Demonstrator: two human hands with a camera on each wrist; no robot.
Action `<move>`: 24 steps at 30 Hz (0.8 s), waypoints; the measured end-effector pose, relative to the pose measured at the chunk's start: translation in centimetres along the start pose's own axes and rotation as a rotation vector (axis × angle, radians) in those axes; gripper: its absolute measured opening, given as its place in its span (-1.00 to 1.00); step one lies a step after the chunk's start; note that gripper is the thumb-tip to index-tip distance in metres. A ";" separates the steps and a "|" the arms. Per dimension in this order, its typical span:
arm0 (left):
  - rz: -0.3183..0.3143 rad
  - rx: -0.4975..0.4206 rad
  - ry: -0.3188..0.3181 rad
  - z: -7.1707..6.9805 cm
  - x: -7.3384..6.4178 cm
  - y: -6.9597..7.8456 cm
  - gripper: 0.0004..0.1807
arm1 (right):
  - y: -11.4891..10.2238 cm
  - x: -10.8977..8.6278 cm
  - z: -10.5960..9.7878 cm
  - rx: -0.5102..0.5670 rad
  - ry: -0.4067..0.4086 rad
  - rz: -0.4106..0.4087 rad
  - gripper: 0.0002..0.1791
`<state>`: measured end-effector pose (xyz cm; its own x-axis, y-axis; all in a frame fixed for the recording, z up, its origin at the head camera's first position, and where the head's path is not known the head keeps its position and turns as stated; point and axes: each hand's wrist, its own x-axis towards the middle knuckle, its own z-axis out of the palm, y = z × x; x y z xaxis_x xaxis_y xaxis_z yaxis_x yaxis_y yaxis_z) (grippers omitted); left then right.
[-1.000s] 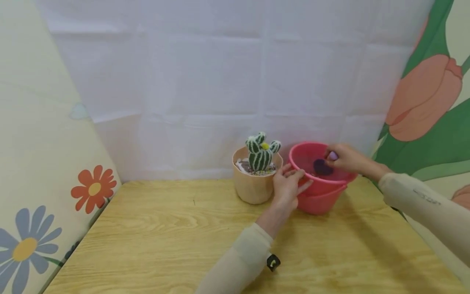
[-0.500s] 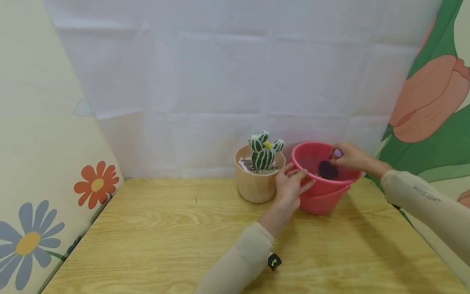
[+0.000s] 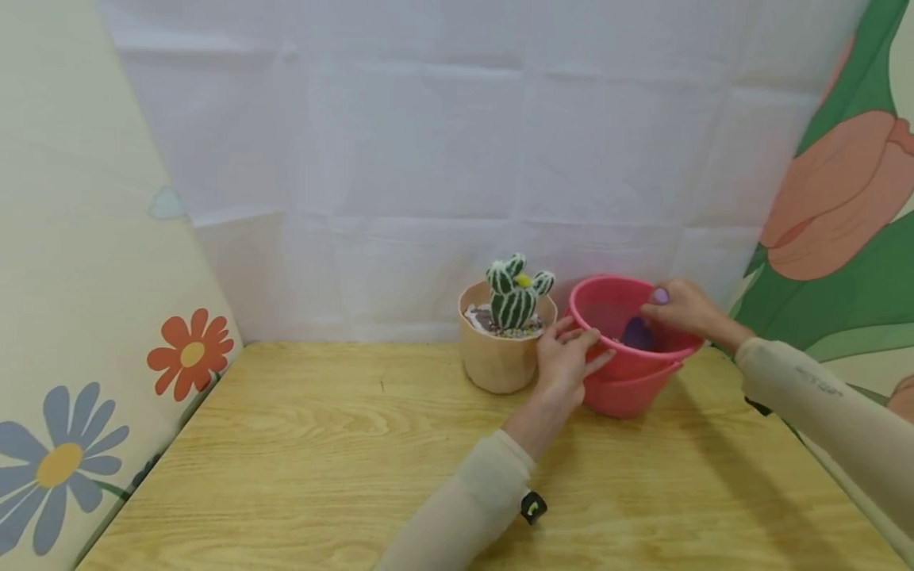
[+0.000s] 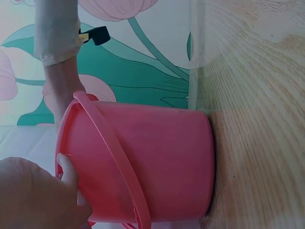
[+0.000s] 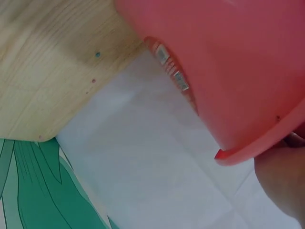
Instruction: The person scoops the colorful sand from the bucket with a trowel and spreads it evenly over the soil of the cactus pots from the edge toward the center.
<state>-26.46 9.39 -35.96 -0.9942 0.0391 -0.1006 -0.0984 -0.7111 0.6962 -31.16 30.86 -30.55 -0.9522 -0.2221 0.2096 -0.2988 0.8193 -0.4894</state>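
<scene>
A pink bucket stands upright on the table, its handle hanging down on the near side. My left hand grips its rim at the near left; in the left wrist view the left hand has a finger lying along the outer wall. Over the opening, my right hand holds a purple scoop, its rounded dark head down inside the bucket and a lilac handle end showing above the fist. Only part of the right hand shows beyond the rim in the right wrist view, where the scoop is hidden.
A beige pot with a green-and-white knitted-looking cactus stands just left of the bucket. A wooden table lies underneath, with a white cloth behind it and flower-printed panels on both sides.
Inside the bucket the scoop has shifted slightly right and turned, so less of its dark head shows. My left hand stays at the rim. The whole view has drifted a little.
</scene>
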 end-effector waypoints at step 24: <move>0.025 0.015 -0.037 -0.4 -0.2 -0.3 -0.47 | 0.5 -1.4 0.9 0.181 0.060 0.072 -0.75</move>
<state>-26.21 9.31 -36.44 -0.9972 0.0479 -0.0571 -0.0743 -0.7013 0.7090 -30.02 31.15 -31.83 -0.9676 -0.1300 0.2164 -0.2420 0.7219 -0.6483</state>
